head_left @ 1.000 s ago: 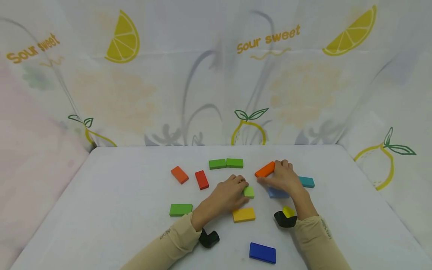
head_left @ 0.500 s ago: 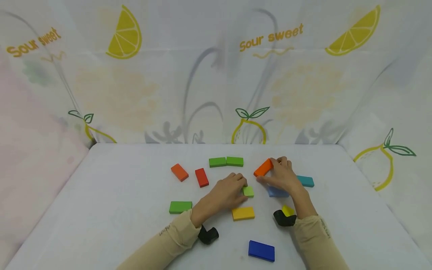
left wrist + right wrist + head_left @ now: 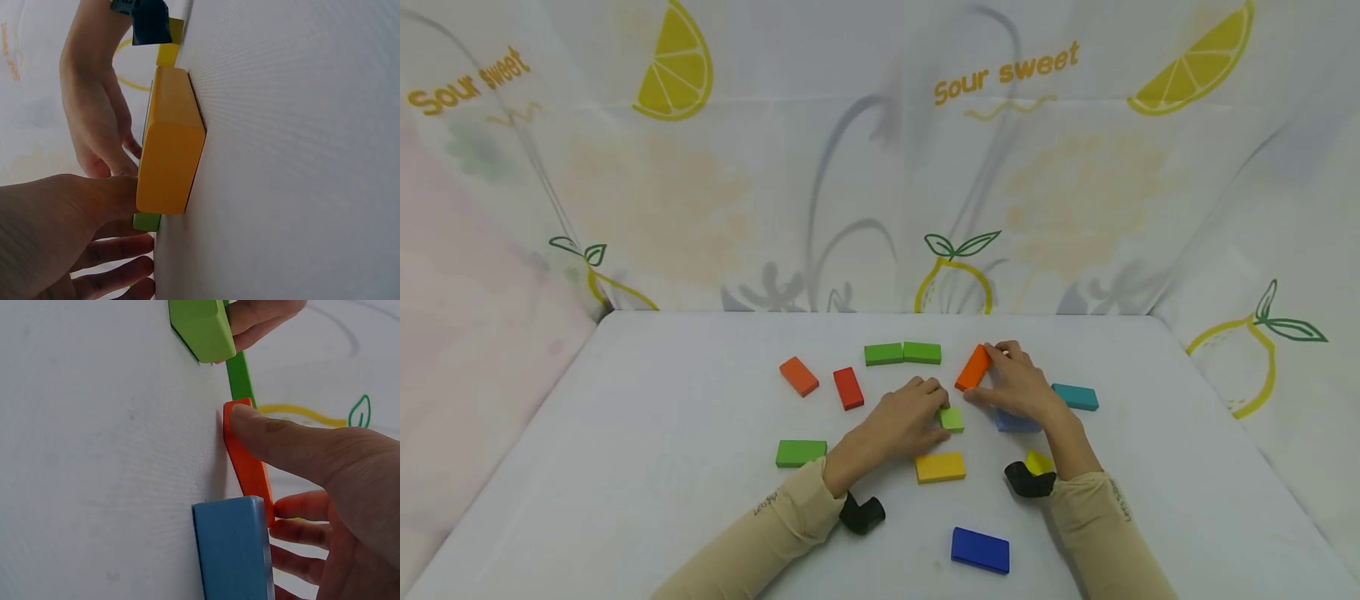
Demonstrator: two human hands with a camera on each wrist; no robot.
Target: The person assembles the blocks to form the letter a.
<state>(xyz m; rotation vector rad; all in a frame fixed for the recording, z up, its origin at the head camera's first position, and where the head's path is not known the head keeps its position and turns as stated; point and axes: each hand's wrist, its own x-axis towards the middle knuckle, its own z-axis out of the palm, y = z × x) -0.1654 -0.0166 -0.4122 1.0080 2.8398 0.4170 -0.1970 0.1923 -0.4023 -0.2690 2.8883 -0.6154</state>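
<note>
My right hand point(image 3: 1018, 383) pinches an orange block point(image 3: 973, 367), thumb on its near end and fingertips at its far end. That block lies on the white table, slanted away from me. Beside my left hand point(image 3: 901, 421), a light green block point(image 3: 952, 419) shows only its right part; my curled fingers and thumb hold its hidden left part. Just in front of that hand lies a yellow-orange block point(image 3: 940, 468), large in the left wrist view. A light blue block point(image 3: 231, 550) sits under my right palm, partly covered in the head view.
Two green blocks point(image 3: 883, 355) lie end to end behind. Red point(image 3: 848, 388), orange-red point(image 3: 799, 377) and green point(image 3: 801, 453) blocks lie left. A teal block point(image 3: 1076, 397) is right, a dark blue block point(image 3: 980, 551) in front. Black wrist devices point(image 3: 862, 515) and a yellow block point(image 3: 1039, 463) are near the forearms.
My right hand has turned the orange block from a diagonal to a steeper slant and shifted it slightly left. The left hand stays by the light green block. The head view has tilted a little.
</note>
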